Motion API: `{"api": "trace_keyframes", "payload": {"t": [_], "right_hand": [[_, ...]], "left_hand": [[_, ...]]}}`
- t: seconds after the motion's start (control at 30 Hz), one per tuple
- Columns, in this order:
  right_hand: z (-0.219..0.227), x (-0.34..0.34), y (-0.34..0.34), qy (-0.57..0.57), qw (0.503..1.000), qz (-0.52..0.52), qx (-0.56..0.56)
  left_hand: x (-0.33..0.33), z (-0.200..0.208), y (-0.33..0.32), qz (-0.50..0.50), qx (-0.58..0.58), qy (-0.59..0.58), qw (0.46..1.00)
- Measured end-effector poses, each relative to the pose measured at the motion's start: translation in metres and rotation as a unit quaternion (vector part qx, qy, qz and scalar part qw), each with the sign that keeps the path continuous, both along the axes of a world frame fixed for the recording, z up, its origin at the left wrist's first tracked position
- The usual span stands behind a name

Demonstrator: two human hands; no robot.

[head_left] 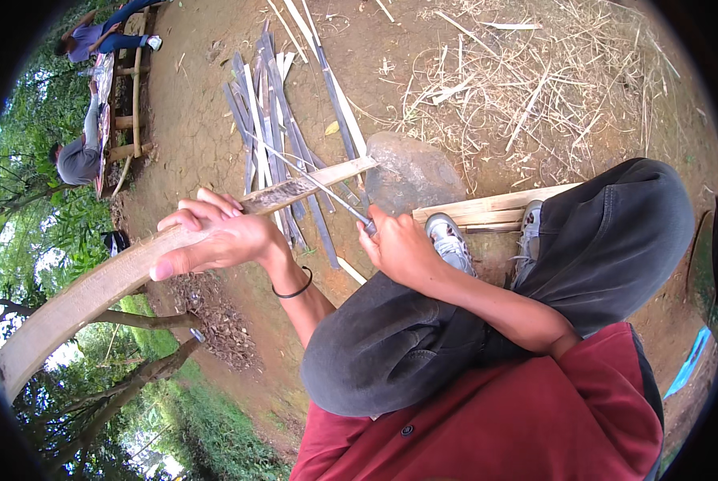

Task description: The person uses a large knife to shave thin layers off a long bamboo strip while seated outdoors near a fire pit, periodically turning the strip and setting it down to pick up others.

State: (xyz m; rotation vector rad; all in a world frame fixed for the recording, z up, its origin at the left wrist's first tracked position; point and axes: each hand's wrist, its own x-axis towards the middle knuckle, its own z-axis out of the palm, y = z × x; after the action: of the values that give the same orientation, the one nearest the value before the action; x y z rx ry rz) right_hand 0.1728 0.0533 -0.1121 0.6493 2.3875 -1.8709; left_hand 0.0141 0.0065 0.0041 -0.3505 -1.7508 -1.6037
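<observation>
A long, pale bamboo slat (pixel 78 293) runs from the left rim to a grey stone (pixel 413 172), its far end near the stone's edge. My left hand (pixel 222 236) is closed around it, fingers over the far side and thumb along the near side. Dark blotches mark the slat's face beyond that hand. In my right hand (pixel 405 247) is a knife (pixel 339 200), its grip mostly hidden by my fingers. The long thin blade crosses the slat near its far end; whether it bites into the bamboo, I cannot tell.
Split bamboo strips (pixel 275 120) lie piled ahead, and shavings (pixel 535 96) litter the far right ground. More slats (pixel 495 210) lie by my shoes (pixel 451 240). Two people (pixel 82 160) are by a bamboo bench (pixel 137 104) at the far left. Branches (pixel 146 321) stand at the left.
</observation>
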Motion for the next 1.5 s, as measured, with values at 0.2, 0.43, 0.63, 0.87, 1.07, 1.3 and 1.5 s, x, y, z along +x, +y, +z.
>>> {"api": "trace_keyframes", "payload": {"t": [0.2,0.43,0.63,0.87,1.07,1.3,1.5], "right_hand": [[-0.018,0.000,-0.009,0.017,0.999,-0.020,0.031],[0.006,0.008,-0.009,-0.003,0.999,0.012,0.031],[0.015,0.011,-0.002,0.037,0.999,0.010,0.020],[-0.038,-0.004,0.003,-0.075,0.996,0.012,0.038],[-0.012,-0.006,-0.004,-0.063,0.997,0.019,0.035],[0.010,-0.005,0.002,0.018,1.000,0.018,-0.002],[-0.025,-0.006,0.005,-0.057,0.998,0.032,0.016]], "left_hand": [[-0.005,-0.002,-0.015,0.032,0.027,-0.018,0.999],[0.008,-0.002,-0.026,0.010,0.015,0.004,1.000],[0.007,0.000,-0.018,0.050,0.002,0.010,0.999],[0.002,-0.002,-0.019,0.031,0.004,-0.005,1.000],[-0.003,0.000,-0.011,-0.012,0.015,0.032,0.999],[-0.008,-0.005,-0.025,-0.008,0.004,0.022,1.000],[-0.002,-0.003,-0.021,-0.038,0.019,0.009,0.999]]}}
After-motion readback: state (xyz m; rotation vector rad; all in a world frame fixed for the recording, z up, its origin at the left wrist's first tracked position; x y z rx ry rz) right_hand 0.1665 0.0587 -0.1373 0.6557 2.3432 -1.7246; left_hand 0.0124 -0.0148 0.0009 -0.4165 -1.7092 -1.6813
